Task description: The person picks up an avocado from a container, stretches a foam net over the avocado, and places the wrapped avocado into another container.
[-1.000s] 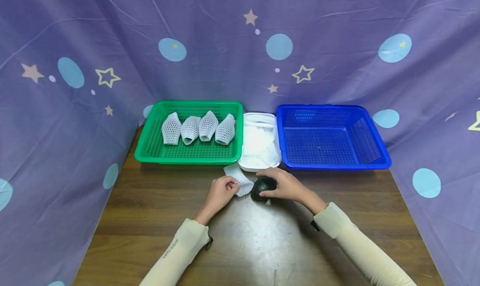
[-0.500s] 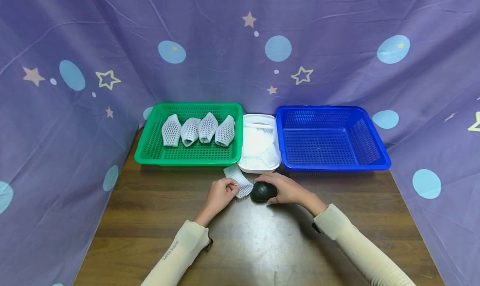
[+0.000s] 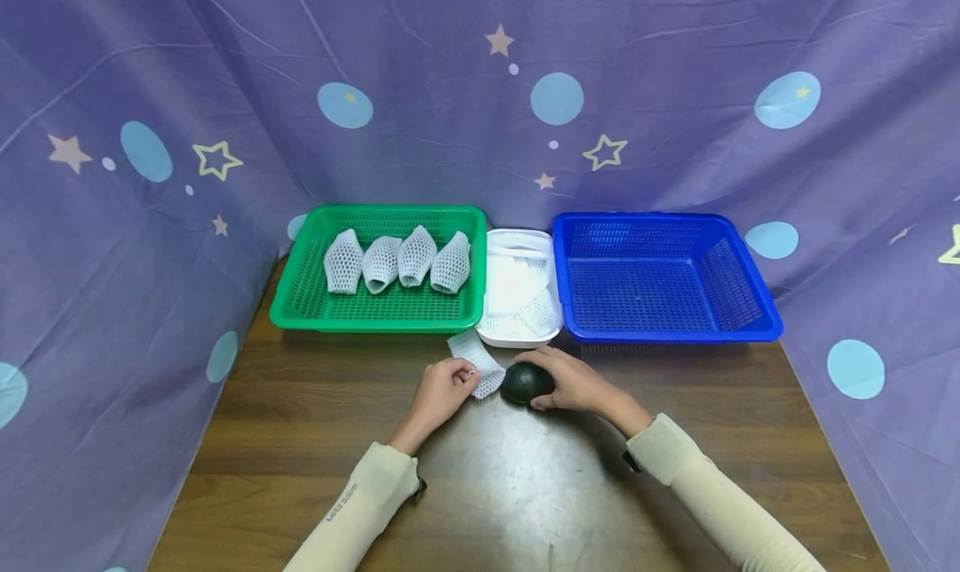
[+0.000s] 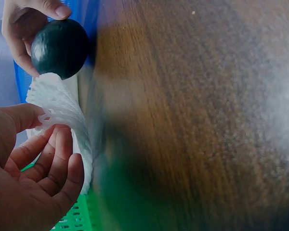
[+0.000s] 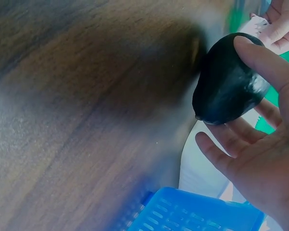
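A dark green avocado (image 3: 527, 383) is held in my right hand (image 3: 573, 380); in the right wrist view the thumb presses one side of the avocado (image 5: 226, 84) and fingers support the other. My left hand (image 3: 444, 393) pinches the edge of a white foam net sleeve (image 3: 480, 363) between thumb and fingertips. In the left wrist view the mouth of the foam net sleeve (image 4: 55, 98) faces the avocado (image 4: 60, 48) and meets its near end; whether any of the fruit is inside I cannot tell.
At the back left, a green basket (image 3: 375, 320) holds several foam-net-wrapped pieces (image 3: 416, 257). A white tray (image 3: 517, 338) with more foam nets stands between it and a blue basket (image 3: 667, 335). All rest on a wooden table (image 3: 300, 439) before a purple curtain (image 3: 450, 138).
My right thumb and fingers have shifted back along the avocado toward its right end, baring more of its left side. The left hand and foam net sleeve stay nearly still.
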Available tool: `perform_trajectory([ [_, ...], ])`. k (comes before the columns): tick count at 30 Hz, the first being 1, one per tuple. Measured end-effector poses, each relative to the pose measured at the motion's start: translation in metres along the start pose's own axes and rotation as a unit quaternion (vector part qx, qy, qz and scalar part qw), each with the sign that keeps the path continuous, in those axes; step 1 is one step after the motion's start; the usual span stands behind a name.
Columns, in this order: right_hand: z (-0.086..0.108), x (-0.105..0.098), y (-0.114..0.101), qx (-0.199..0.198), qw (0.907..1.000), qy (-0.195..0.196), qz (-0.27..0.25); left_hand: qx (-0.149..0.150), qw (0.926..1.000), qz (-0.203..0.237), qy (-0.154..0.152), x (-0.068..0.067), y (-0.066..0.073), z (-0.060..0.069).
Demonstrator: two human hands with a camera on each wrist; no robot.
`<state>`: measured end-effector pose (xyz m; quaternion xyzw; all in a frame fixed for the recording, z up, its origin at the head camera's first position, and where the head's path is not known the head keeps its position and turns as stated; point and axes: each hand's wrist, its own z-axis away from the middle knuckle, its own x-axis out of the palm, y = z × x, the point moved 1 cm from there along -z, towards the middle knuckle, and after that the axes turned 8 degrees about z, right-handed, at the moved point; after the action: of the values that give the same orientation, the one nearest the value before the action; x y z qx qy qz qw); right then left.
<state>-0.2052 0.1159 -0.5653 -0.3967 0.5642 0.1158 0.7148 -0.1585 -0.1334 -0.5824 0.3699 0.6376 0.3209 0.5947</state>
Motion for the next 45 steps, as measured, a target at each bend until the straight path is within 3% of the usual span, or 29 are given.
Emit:
perform_trajectory([
  [16, 0.002, 0.008, -0.001, -0.001, 0.9984, 0.048, -0.031, 0.007, 0.9996, 0.024, 0.009, 0.002, -0.002, 0.001],
  [32, 0.004, 0.012, 0.002, -0.001, 0.9962, 0.072, -0.048, 0.009, 0.9996, 0.026, 0.010, 0.000, -0.001, 0.002],
  [45, 0.007, 0.002, -0.001, -0.012, 0.9903, 0.120, -0.069, 0.017, 0.9996, 0.019, 0.009, 0.001, -0.002, 0.003],
])
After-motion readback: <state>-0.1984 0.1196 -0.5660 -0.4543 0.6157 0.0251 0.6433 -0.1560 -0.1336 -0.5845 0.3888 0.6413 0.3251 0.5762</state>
